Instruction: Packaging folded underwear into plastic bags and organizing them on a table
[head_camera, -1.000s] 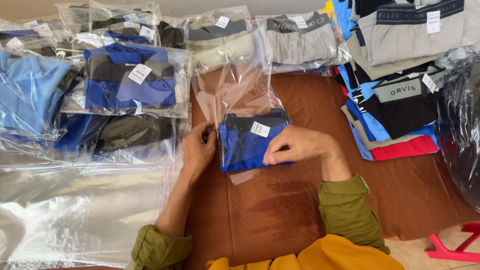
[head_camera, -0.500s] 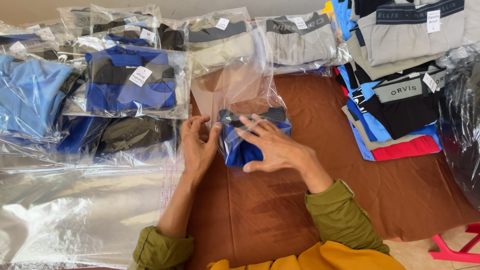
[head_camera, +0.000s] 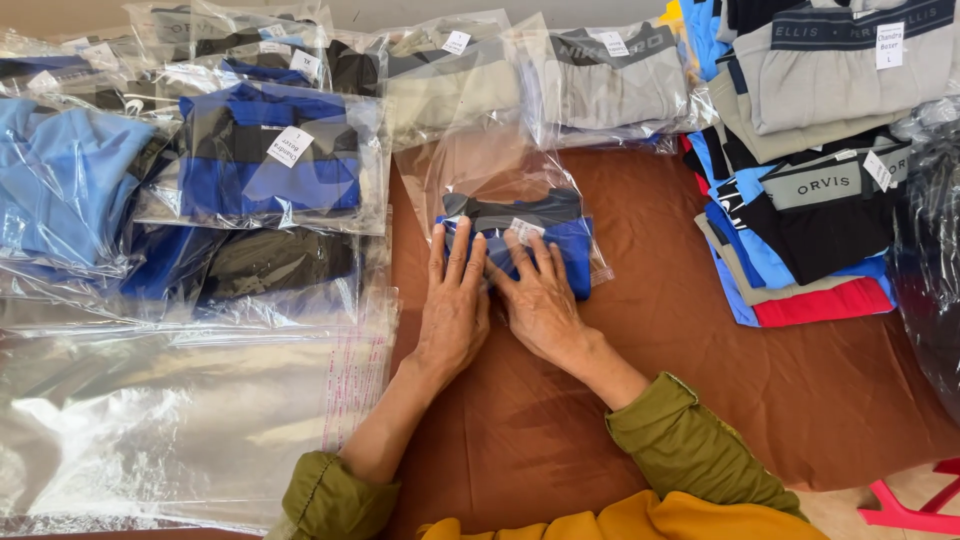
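Note:
A folded blue and black garment (head_camera: 556, 232) lies inside a clear plastic bag (head_camera: 480, 175) on the brown table (head_camera: 700, 380). My left hand (head_camera: 452, 300) lies flat, fingers spread, pressing on the near left part of the bagged garment. My right hand (head_camera: 540, 295) lies flat beside it, fingers fanned over the garment's near edge. Neither hand grips anything; both press down. The bag's far part stands up loose beyond the garment.
Bagged garments (head_camera: 265, 160) are stacked at the left and along the far edge. A pile of unbagged folded underwear (head_camera: 810, 230) sits at the right. Empty clear bags (head_camera: 150, 420) lie at the near left. A red stool (head_camera: 915, 500) shows at the bottom right.
The garment has gone deeper into the bag. My hands went from holding and tucking its near edge to lying flat and pressing on it side by side.

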